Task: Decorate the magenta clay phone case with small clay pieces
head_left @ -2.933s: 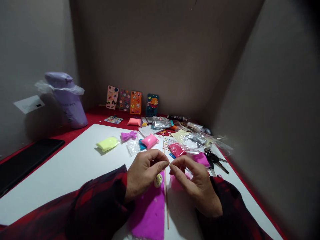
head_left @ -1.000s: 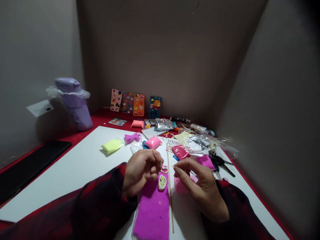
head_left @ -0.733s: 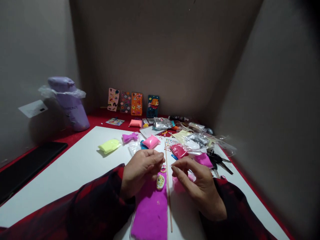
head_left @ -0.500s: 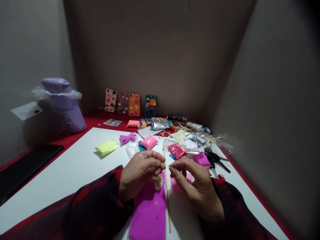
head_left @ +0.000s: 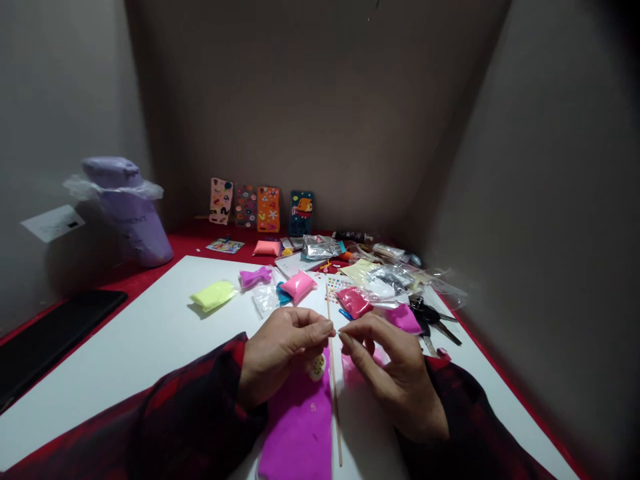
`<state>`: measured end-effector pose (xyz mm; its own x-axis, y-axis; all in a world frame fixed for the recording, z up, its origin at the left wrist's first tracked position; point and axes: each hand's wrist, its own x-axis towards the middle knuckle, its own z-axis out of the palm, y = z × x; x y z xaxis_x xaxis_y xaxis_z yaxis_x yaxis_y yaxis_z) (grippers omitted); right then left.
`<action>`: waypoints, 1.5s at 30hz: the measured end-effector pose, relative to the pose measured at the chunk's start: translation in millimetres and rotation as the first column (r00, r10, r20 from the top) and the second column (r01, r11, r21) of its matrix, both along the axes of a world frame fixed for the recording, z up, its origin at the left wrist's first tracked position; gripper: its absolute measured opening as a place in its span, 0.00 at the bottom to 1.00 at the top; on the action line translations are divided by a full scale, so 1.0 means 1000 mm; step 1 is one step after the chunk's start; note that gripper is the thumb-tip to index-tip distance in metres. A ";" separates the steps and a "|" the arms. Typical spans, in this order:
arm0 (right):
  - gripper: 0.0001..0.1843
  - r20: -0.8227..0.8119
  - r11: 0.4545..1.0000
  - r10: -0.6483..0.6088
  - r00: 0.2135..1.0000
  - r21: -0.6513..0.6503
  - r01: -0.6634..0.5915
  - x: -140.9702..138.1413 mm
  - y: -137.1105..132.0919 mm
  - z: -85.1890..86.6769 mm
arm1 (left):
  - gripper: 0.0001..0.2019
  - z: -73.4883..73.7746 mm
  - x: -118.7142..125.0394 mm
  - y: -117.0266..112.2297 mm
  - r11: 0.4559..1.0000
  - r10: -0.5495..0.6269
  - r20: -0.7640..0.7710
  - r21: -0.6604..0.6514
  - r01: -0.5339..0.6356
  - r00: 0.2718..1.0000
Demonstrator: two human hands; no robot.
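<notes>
My left hand (head_left: 290, 343) and my right hand (head_left: 387, 363) meet almost tip to tip above the white board. Each has thumb and forefinger pinched together. Between the fingertips shows a tiny pale bit, too small to name. Below them lies a phone case covered in magenta clay (head_left: 297, 427), with a round cream piece with dark dots (head_left: 317, 368) near its upper end. A thin wooden stick (head_left: 336, 400) runs along the case's right edge. Under my right hand, a pink packet (head_left: 355, 370) is partly hidden.
Decorated phone cases (head_left: 269, 208) lean on the back wall. Clay packets, including a yellow one (head_left: 214, 295) and a red one (head_left: 354, 302), lie ahead. Scissors (head_left: 440, 319) and clear plastic bags (head_left: 395, 280) are at right. A purple cup-shaped container (head_left: 135, 223) stands at left.
My left hand's fingers have closed from a loose curl into a pinch, at the tip of my right hand's pinch. The right hand has barely moved.
</notes>
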<state>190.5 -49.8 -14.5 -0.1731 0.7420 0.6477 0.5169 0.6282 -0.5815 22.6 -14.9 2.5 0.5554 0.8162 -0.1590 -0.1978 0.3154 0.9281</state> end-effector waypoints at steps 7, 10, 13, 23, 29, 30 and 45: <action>0.03 0.011 1.000 0.011 1.000 0.007 -0.011 0.000 -0.001 -0.002 | 0.15 0.000 0.003 0.001 1.000 0.005 -0.014 0.007 -0.004 1.000; 0.03 0.012 1.000 0.011 1.000 0.006 -0.011 0.000 -0.001 -0.002 | 0.15 0.000 0.003 0.001 1.000 0.006 -0.007 0.016 -0.006 1.000; 0.03 0.015 1.000 0.006 1.000 0.014 -0.006 0.000 0.000 -0.002 | 0.14 0.000 0.002 0.001 1.000 -0.002 -0.007 0.031 0.002 1.000; 0.05 -0.001 0.999 0.012 1.000 0.033 -0.012 0.001 0.001 -0.001 | 0.14 0.000 0.001 0.002 1.000 0.019 0.010 0.021 -0.019 1.000; 0.03 0.003 1.000 -0.010 1.000 0.025 0.010 -0.001 0.002 -0.002 | 0.12 -0.003 0.000 0.002 1.000 0.006 0.021 -0.012 -0.006 1.000; 0.02 -0.001 1.000 -0.010 1.000 0.020 0.010 -0.001 0.002 -0.003 | 0.12 -0.003 0.000 0.002 1.000 0.003 0.017 -0.015 -0.003 1.000; 0.04 0.037 0.999 -0.001 0.999 0.036 -0.001 -0.002 0.001 0.001 | 0.14 0.000 0.001 -0.001 0.999 0.031 -0.054 0.028 -0.029 0.998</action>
